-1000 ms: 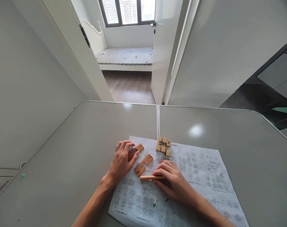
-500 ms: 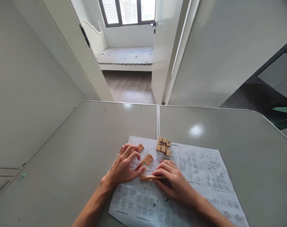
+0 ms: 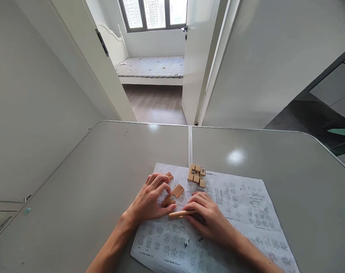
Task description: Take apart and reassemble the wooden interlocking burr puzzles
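Observation:
My left hand point(image 3: 153, 198) rests on the left part of the sheet, fingers curved and thumb stretched apart. Between its thumb and fingers lies a notched wooden puzzle piece point(image 3: 178, 190), its near end by the thumb. Another wooden piece point(image 3: 169, 175) shows just past the fingertips, partly covered by them. My right hand point(image 3: 204, 213) is closed on a wooden puzzle stick point(image 3: 176, 215), which points left out of the fingers; its other end is hidden. Farther back stands a cluster of joined wooden blocks point(image 3: 196, 178), one marked with a 3.
A printed paper sheet point(image 3: 240, 212) with puzzle diagrams lies under both hands. It rests on a grey table point(image 3: 118, 163) with a pale seam point(image 3: 190, 146) down its middle. Beyond the far edge are an open door point(image 3: 199, 57) and a bed point(image 3: 152, 67).
The notched piece by my left thumb shows more of its near end. The stick in my right hand has tilted slightly, its left end a little lower.

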### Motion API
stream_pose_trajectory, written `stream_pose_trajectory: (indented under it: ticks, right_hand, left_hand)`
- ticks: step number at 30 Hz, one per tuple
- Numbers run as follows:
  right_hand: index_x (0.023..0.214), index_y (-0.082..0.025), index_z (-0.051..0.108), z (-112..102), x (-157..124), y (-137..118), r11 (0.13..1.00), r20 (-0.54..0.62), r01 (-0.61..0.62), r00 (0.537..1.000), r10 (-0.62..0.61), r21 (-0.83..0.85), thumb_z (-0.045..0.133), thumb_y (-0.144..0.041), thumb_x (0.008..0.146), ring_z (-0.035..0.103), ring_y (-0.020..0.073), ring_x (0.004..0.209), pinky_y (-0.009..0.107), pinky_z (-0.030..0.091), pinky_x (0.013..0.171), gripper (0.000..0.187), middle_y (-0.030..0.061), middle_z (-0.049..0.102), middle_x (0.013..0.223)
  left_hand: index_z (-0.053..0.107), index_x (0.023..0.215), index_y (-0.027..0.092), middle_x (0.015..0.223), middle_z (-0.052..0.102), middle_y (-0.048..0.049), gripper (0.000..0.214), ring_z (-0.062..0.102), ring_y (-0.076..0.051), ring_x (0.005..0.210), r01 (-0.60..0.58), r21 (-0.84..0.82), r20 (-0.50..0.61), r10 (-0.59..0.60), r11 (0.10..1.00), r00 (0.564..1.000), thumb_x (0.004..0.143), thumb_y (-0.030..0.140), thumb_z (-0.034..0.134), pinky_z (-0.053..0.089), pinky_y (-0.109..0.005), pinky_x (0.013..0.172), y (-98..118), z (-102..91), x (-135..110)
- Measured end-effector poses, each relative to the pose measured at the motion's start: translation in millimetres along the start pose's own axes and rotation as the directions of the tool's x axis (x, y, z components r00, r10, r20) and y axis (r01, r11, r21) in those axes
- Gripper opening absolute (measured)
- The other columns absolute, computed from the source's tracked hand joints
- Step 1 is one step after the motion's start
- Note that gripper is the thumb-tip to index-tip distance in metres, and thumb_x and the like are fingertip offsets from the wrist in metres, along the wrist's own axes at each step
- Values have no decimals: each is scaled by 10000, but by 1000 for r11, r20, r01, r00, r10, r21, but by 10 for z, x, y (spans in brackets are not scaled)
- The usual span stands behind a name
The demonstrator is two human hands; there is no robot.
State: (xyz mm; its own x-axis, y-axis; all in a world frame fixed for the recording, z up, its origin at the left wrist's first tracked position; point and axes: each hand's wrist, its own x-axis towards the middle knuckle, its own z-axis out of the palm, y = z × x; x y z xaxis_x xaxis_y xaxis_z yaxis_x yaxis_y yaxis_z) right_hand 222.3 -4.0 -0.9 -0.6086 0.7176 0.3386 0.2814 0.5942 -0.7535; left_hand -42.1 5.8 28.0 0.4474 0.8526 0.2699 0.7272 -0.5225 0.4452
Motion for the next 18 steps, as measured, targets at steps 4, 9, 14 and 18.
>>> stream_pose_trajectory:
  ticks: [4,9,14,18]
  right_hand:
    - [1076,-248,687,-2,1,-1,1000,7,-1,1000,1,7,649,-201,1029,626,258,955,449,555,880,77,64,712,966]
    - [1069,-242,685,-10,9,-11,1000,-5,0,1000,0,15,654,-197,1026,614,258,959,457,546,893,70,63,711,961]
    - [1077,-238,683,-8,12,-14,1000,-3,-4,1000,4,13,663,-161,1014,612,256,972,450,538,903,101,59,710,968]
    - [1080,-244,685,-2,3,-8,1000,0,-8,1000,8,19,686,-158,1004,616,254,971,437,536,907,115,53,706,966]
  left_hand:
    - [594,973,261,1243,675,-70,269,572,-286,1276,13,15,-12,-13,1000,1000,811,263,808,481,-473,1105,-2,21,-5]
    - [605,955,261,1251,667,-73,234,549,-301,1303,40,42,-15,-40,998,999,820,259,797,478,-481,1112,-7,39,-7]
    - [612,939,251,1251,657,-78,242,522,-311,1316,44,59,-20,-43,997,999,822,283,822,483,-472,1105,-3,28,3]
    - [615,925,236,1239,648,-81,241,514,-311,1316,42,49,-36,-40,998,999,815,277,826,473,-459,1109,-12,41,-2]
